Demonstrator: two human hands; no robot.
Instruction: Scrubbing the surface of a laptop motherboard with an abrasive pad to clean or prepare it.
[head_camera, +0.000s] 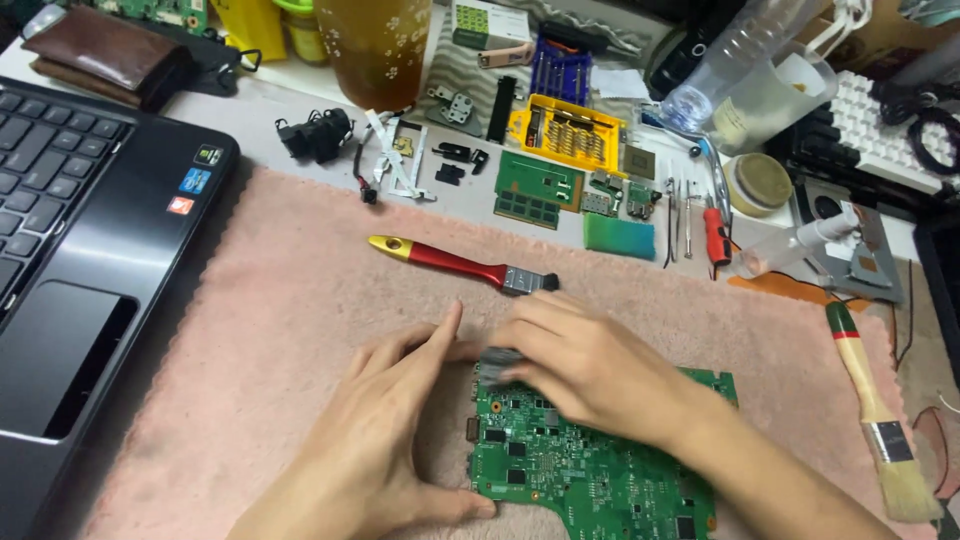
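- On a pink towel mat (270, 380) spread over a pale workbench, a green circuit board (590, 480) lies flat, lower centre-right of the mat
- Left hand (385, 440) rests on the mat against the board's left edge, fingers loosely curled, thumb stretched up toward the board's top corner; it braces the board and grips nothing
- Right hand (590, 365) lies over the board's top-left area, fingers bent down onto a small grey metal part (497, 358) there; whether it pinches the part or only presses on it cannot be told
- Red-handled brush (460, 262) with a yellow tip lies on the mat just above the hands, apart from them
- Wooden-handled brush (880, 420) with pale bristles lies at the mat's right edge
- Open black laptop (90, 250) sits at the left, overlapping the mat's edge
- Behind the mat: yellow screwdriver-bit case (570, 130), green memory modules (540, 185), small black brackets and screws, tweezers (672, 215), red-handled screwdriver (716, 235)
- Further back: clear plastic bottle (725, 60), cup of amber drink (375, 45), brown wallet (105, 50), white keyboard (885, 125)
- Bench is crowded; room beyond it is out of view
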